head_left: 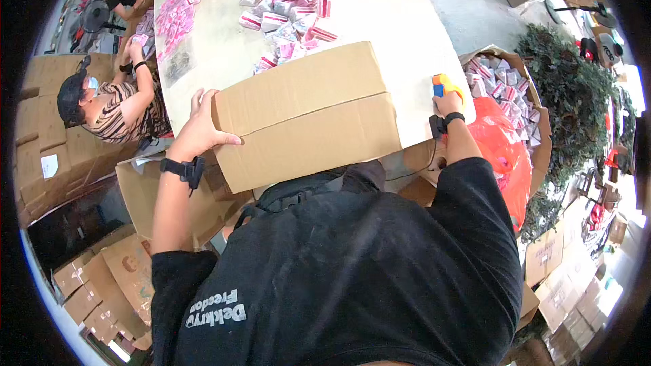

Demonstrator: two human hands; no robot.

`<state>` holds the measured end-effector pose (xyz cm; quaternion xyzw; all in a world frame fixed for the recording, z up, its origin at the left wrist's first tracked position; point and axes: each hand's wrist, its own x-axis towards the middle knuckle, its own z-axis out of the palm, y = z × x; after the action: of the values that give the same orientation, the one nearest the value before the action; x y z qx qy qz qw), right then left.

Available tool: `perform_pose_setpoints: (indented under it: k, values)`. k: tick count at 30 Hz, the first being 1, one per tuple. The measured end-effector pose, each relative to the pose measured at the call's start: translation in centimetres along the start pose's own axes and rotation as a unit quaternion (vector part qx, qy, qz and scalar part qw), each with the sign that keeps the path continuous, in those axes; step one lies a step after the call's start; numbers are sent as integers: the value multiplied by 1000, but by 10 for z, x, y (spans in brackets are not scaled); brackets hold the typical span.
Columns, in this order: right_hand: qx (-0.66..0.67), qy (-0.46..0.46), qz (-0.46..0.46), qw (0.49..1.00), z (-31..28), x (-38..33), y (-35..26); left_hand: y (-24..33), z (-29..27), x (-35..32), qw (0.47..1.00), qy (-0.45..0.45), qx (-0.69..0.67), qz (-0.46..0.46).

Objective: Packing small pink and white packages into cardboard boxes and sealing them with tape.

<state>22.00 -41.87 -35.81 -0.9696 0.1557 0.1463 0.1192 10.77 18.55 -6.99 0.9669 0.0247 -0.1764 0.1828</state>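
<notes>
A brown cardboard box [312, 115] lies at the near edge of the pale table, slightly tilted in view. Its two top flaps are folded down and meet along a seam. My left hand [202, 125] grips the box's left end, thumb on the top face and fingers round the far corner. To the right of the box, my right hand [447, 103] is closed round an orange and blue tool that looks like a tape dispenser [449, 87]. The tool is over the table's right edge, apart from the box; my fingers hide part of it.
Small pink and white packets [288, 10] lie heaped across the table [400, 27]. A large carton of similar packets [505, 88] and a red plastic bag [498, 149] stand at my right. A co-worker [112, 105] sits at the left, another person farther back. Cardboard cartons [125, 271] stand lower left.
</notes>
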Motion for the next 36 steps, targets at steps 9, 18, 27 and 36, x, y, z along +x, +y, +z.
perform_pose_setpoints:
  k: [9,18,27,36]
  values:
    - [572,-313,-95,752,-101,-2,-23,-2,-2,0,987,-26,-155,20]
    - [508,-187,-325,776,-263,-128,-253,-5,8,-28,997,-32,-47,49]
    - [97,-464,-479,739,-210,-193,-333,-15,44,-38,985,39,-166,1]
    - [7,-450,-504,737,-205,-208,-352,50,60,-79,937,275,-213,-28]
